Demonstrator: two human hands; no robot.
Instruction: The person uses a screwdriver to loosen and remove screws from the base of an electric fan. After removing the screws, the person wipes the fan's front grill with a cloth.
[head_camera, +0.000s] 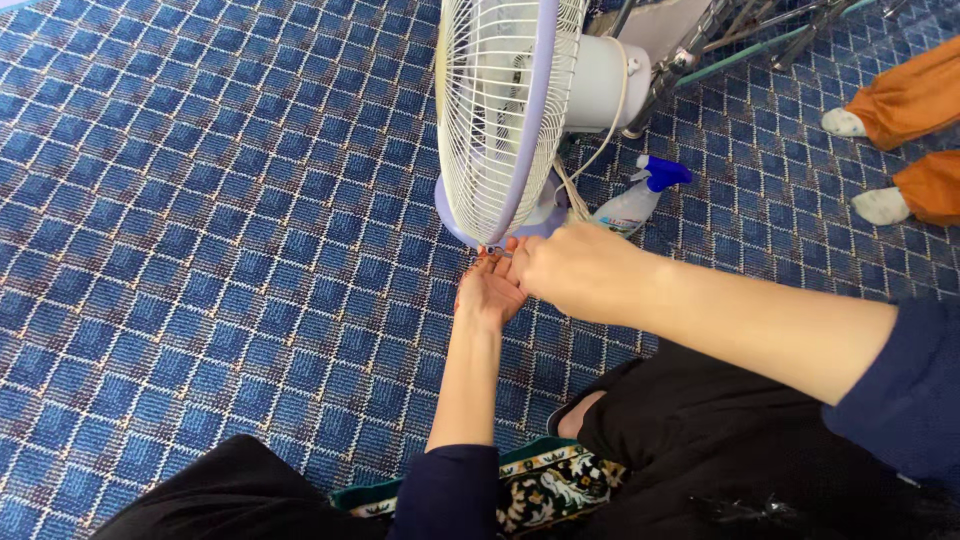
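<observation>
Blue patterned carpet underlies my cupped, empty left hand and closed right hand, contents unseen, both meeting just below the fan's grille rim, the fan standing directly ahead.

One fan, one spray bottle, two hands, two socked feet at the carpet's right edge.
</observation>
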